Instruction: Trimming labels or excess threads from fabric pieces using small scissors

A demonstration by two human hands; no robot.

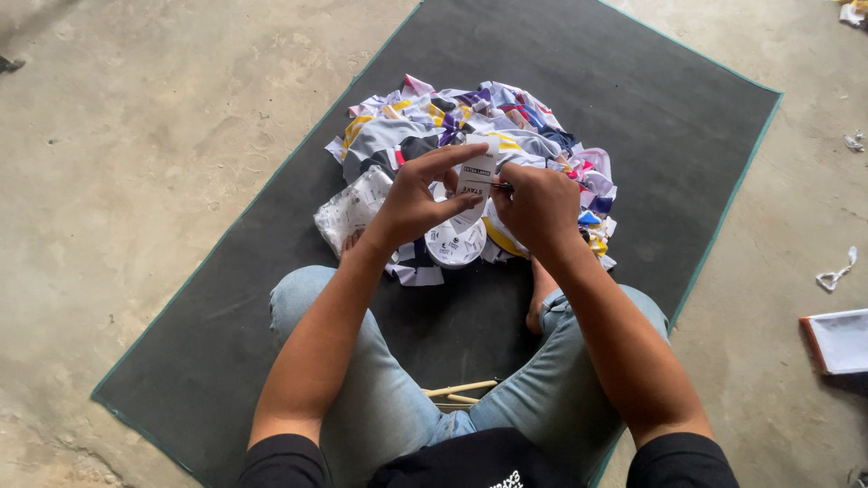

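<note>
I sit cross-legged in light blue jeans on a dark grey mat (633,99). My left hand (416,197) pinches a small white paper tag (475,179) between thumb and fingers. My right hand (540,206) is closed against the tag's right edge, fingers curled around something thin and dark that I cannot make out. Both hands hover above a white sock (455,244) with dark print. Behind them lies a heap of socks (470,122) in white, grey, yellow, purple and pink. A clear plastic bag of socks (354,206) rests left of my left hand.
The mat lies on a bare concrete floor (136,181). A flat white box with a reddish edge (836,341) sits on the floor at the right. Paper scraps (836,271) lie near it. Pale wooden sticks (459,392) show between my knees.
</note>
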